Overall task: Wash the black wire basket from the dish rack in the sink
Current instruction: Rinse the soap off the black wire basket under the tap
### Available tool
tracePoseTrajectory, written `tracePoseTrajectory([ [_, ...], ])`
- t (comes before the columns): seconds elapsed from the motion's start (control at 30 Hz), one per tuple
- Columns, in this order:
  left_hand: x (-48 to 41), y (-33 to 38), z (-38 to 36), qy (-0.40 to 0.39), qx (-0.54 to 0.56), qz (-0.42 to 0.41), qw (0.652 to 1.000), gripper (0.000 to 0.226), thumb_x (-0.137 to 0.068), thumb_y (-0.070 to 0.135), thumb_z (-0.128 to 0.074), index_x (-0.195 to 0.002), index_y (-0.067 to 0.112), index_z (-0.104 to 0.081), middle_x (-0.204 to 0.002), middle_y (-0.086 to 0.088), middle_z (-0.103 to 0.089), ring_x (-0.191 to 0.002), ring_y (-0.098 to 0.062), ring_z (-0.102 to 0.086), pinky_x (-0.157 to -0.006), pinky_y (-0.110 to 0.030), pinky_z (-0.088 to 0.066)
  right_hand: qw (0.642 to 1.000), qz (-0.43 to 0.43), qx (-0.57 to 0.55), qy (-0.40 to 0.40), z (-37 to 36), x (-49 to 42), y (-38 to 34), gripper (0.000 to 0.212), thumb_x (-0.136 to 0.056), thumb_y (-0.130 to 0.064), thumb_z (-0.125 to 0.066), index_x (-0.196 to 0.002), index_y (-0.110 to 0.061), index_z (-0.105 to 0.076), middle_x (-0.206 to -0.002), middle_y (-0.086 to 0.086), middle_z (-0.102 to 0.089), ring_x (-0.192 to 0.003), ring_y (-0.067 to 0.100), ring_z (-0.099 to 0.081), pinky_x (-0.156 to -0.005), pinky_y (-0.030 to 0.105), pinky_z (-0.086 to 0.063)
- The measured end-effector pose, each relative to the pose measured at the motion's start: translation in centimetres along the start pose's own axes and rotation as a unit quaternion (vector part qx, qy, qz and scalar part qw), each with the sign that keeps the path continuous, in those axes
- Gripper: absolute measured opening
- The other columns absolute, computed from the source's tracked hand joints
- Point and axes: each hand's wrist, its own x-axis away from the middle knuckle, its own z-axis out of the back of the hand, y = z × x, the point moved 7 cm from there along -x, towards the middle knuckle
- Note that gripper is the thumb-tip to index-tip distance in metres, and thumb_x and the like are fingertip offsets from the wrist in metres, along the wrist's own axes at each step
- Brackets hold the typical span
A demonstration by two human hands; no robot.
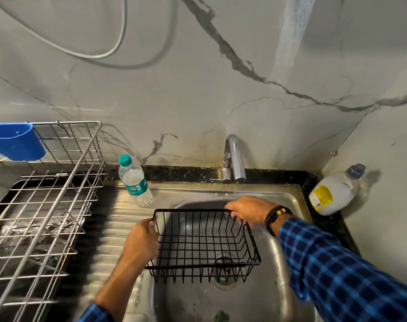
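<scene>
The black wire basket [204,245] hangs upright over the steel sink [288,196], above the drain. My left hand [141,242] grips its left rim. My right hand [246,210] holds the far right corner of the rim, fingers curled over the wire. A thin stream of water runs from the chrome tap [232,159] and falls just behind my right hand. The silver wire dish rack [46,205] stands on the counter at the left.
A clear water bottle [135,180] with a teal cap stands on the sink's ribbed drainboard by the wall. A white jug [334,191] leans in the right corner. A blue plastic holder [16,140] hangs on the dish rack. Something green lies in the sink bottom.
</scene>
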Motion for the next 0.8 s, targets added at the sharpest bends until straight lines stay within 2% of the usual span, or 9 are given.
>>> tracePoseTrajectory([
  [0.07, 0.3, 0.7, -0.3, 0.008, -0.008, -0.023, 1.0, 0.032, -0.107, 0.019, -0.036, -0.084, 0.019, -0.058, -0.07, -0.009, -0.059, -0.056, -0.025, -0.055, -0.06, -0.053, -0.061, 0.996, -0.031, -0.076, 0.02, 0.6, 0.4, 1.1, 0.029, -0.101, -0.034, -0.039, -0.108, -0.025, -0.066, -0.096, 0.005, -0.067, -0.085, 0.02, -0.065, -0.071, 0.033, -0.052],
  [0.17, -0.1, 1.5, -0.3, 0.035, -0.043, -0.06, 0.997, 0.03, -0.106, 0.022, -0.034, -0.084, 0.02, -0.055, -0.067, -0.002, -0.056, -0.059, -0.027, -0.058, -0.064, -0.053, -0.061, 0.985, -0.057, -0.16, 0.03, 1.1, 0.7, 2.4, 0.036, -0.101, -0.012, -0.039, -0.124, -0.026, -0.063, -0.11, 0.003, -0.067, -0.099, 0.019, -0.066, -0.086, 0.037, -0.057],
  [0.2, -0.1, 1.9, -0.1, 0.048, -0.057, -0.072, 0.995, 0.028, -0.105, 0.022, -0.034, -0.085, 0.02, -0.054, -0.068, -0.002, -0.057, -0.061, -0.031, -0.061, -0.066, -0.051, -0.06, 0.971, -0.066, -0.226, 0.036, 1.0, 0.9, 2.8, 0.037, -0.101, -0.011, -0.039, -0.127, -0.027, -0.061, -0.114, 0.002, -0.066, -0.102, 0.017, -0.065, -0.088, 0.036, -0.057],
  [0.27, 0.1, 2.7, 0.2, 0.073, -0.068, -0.099, 0.99, 0.024, -0.105, 0.019, -0.036, -0.093, 0.017, -0.057, -0.076, -0.01, -0.064, -0.072, -0.041, -0.065, -0.068, -0.045, -0.056, 0.923, -0.085, -0.369, 0.064, 0.2, 1.2, 3.3, 0.031, -0.105, -0.022, -0.039, -0.129, -0.023, -0.059, -0.119, 0.003, -0.064, -0.107, 0.018, -0.064, -0.087, 0.041, -0.059],
  [0.33, 0.4, 3.2, 0.3, 0.097, -0.071, -0.12, 0.985, 0.026, -0.105, 0.015, -0.038, -0.107, 0.006, -0.061, -0.091, -0.021, -0.071, -0.086, -0.045, -0.066, -0.071, -0.04, -0.047, 0.889, -0.111, -0.437, 0.073, -1.1, 1.3, 2.8, 0.031, -0.105, -0.029, -0.044, -0.131, -0.019, -0.057, -0.119, 0.002, -0.06, -0.11, 0.021, -0.061, -0.077, 0.038, -0.062],
  [0.47, 2.2, 4.0, 0.4, 0.121, -0.062, -0.143, 0.98, 0.033, -0.106, 0.016, -0.039, -0.132, 0.004, -0.057, -0.113, -0.022, -0.071, -0.105, -0.044, -0.065, -0.086, -0.046, -0.049, 0.877, -0.16, -0.419, 0.174, -3.2, 0.8, 3.2, 0.034, -0.105, -0.015, -0.043, -0.136, -0.019, -0.055, -0.111, 0.007, -0.064, -0.092, 0.017, -0.065, -0.059, 0.024, -0.058],
  [0.53, 3.0, 4.4, 0.5, 0.139, -0.057, -0.154, 0.977, 0.037, -0.106, 0.019, -0.039, -0.139, 0.007, -0.053, -0.122, -0.02, -0.07, -0.112, -0.042, -0.065, -0.092, -0.047, -0.05, 0.866, -0.147, -0.441, 0.186, -3.6, 0.6, 3.3, 0.037, -0.104, -0.008, -0.041, -0.134, -0.019, -0.057, -0.111, 0.007, -0.067, -0.088, 0.015, -0.065, -0.06, 0.021, -0.055],
  [0.67, 4.2, 5.0, 0.9, 0.19, -0.058, -0.163, 0.966, 0.04, -0.106, 0.024, -0.038, -0.143, 0.012, -0.049, -0.119, -0.019, -0.07, -0.106, -0.042, -0.067, -0.086, -0.049, -0.052, 0.78, -0.153, -0.591, 0.141, -6.0, 1.0, 2.7, 0.026, -0.101, -0.004, -0.044, -0.116, -0.014, -0.063, -0.103, 0.004, -0.063, -0.087, 0.017, -0.057, -0.069, 0.033, -0.05],
  [0.8, 4.1, 6.2, 0.7, 0.196, -0.057, -0.173, 0.964, 0.039, -0.106, 0.021, -0.04, -0.142, 0.011, -0.05, -0.115, -0.02, -0.072, -0.101, -0.043, -0.068, -0.082, -0.048, -0.052, 0.797, -0.19, -0.554, 0.147, -7.6, 1.9, 3.1, 0.029, -0.1, -0.006, -0.048, -0.126, -0.014, -0.057, -0.107, 0.004, -0.061, -0.08, 0.008, -0.057, -0.062, 0.02, -0.045],
])
